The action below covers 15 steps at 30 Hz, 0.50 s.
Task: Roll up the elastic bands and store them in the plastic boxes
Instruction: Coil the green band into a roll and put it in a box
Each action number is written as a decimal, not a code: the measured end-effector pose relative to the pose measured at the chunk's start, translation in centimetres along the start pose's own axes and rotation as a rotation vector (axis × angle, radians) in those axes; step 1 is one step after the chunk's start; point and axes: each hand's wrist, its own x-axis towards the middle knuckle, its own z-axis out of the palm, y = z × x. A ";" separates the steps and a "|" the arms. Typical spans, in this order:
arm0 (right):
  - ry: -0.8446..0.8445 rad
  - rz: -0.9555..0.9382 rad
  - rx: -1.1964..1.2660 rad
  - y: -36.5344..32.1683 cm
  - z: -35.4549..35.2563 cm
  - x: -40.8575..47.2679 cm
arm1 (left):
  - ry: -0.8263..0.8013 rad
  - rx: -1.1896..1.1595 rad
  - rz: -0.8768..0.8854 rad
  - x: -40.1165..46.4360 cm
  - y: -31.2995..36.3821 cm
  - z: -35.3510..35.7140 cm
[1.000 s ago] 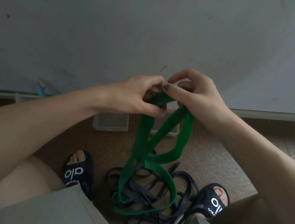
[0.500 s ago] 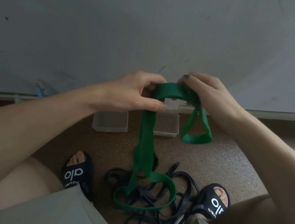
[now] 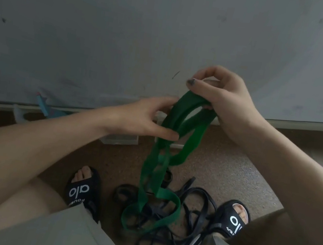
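**Green band half-coiled, loops ready to slip**

Left of centre: left hand (image 3: 148, 118) reaching across, thumb and fingers lightly pinching the left side of the green elastic band (image 3: 163, 155); fingers only partly curled, so a light hold rather than a firm clamp. Just below that hand, against the base of the wall: clear plastic box (image 3: 120, 140), mostly hidden by the wrist, contents impossible to judge.

Centre: band draped in several loops from the top of the frame's middle down to the floor, tail lying on the tangle of dark elastic bands (image 3: 174, 217) between the two black slippers.

Right of centre: right hand (image 3: 220, 102) uppermost, lower fingers curled round the top of the loops, thumb and forefinger meeting above them.

Likely troubles, judged from this pose:
- Loops of uneven length, so likely to spring open on any slackening of either hold.
- Tail resting on the dark tangle, so liable to drag a dark band up during further winding.
- Twists visible in the hanging section, likely to give a lumpy coil, awkward to fit into a small box.
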 end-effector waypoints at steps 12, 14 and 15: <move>-0.119 0.034 -0.403 -0.1 -1.9 0.2 | 0.088 -0.092 0.110 -0.6 2.1 -3.1; -0.189 0.017 -0.377 -0.1 -1.4 -0.1 | 0.052 -0.062 0.108 -0.8 2.1 -3.1; -0.210 0.004 -0.396 -0.2 -1.1 -0.2 | 0.035 -0.051 0.103 -0.8 2.1 -3.0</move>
